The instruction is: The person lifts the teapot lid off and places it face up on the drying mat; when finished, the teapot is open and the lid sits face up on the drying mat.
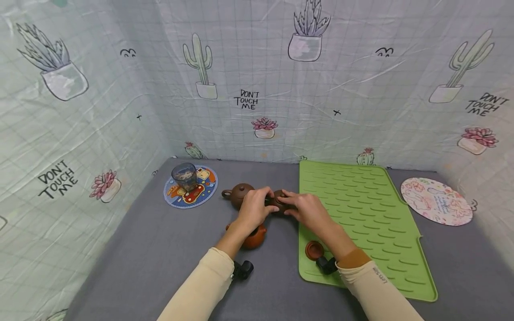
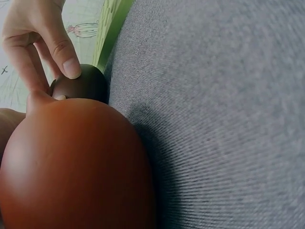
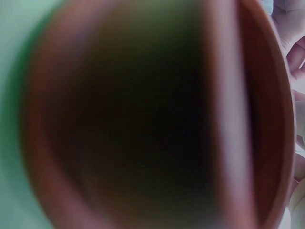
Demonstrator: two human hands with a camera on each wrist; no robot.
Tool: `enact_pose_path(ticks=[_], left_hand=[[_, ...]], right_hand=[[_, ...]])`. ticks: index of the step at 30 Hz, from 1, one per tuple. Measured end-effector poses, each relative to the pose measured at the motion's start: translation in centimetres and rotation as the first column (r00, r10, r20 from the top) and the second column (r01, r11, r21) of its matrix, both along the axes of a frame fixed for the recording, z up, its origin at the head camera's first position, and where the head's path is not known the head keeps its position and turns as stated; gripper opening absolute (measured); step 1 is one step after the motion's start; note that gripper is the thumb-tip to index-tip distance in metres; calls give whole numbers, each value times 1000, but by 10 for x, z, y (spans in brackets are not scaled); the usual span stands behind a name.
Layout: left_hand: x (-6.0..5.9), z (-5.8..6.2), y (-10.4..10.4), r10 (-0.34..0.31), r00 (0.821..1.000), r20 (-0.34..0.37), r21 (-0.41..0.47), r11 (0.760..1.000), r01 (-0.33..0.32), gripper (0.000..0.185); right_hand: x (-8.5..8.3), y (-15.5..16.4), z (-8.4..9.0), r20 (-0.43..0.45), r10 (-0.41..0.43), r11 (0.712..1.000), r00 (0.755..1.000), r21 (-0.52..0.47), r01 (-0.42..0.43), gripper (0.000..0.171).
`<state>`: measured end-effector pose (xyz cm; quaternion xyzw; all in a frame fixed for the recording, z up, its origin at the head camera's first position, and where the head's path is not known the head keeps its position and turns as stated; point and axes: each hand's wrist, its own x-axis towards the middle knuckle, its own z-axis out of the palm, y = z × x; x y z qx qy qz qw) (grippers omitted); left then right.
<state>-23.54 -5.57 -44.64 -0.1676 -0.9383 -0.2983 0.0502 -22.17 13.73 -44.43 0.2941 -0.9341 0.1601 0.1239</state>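
Dark teapot (image 1: 279, 201) pinched by both hands; orange teapot (image 1: 254, 237), green mat (image 1: 361, 214) beside.

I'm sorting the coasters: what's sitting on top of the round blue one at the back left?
A glass tumbler stands on the blue coaster, toward its back left part. The coaster's cartoon print shows around it; the part of the print under the glass is covered.
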Motion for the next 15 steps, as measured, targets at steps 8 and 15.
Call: enact_pose_path(ticks=[8,15], left_hand=[[2,2,2,21,999,25,-21,1000,-21,31],[2,4,2,39,998,45,-21,999,-38,33]], right_hand=[[-1,3,0,13,10,999,1000,-35,-10,47],[-3,9,-2,77,44,988,996,-148,-33,52]])
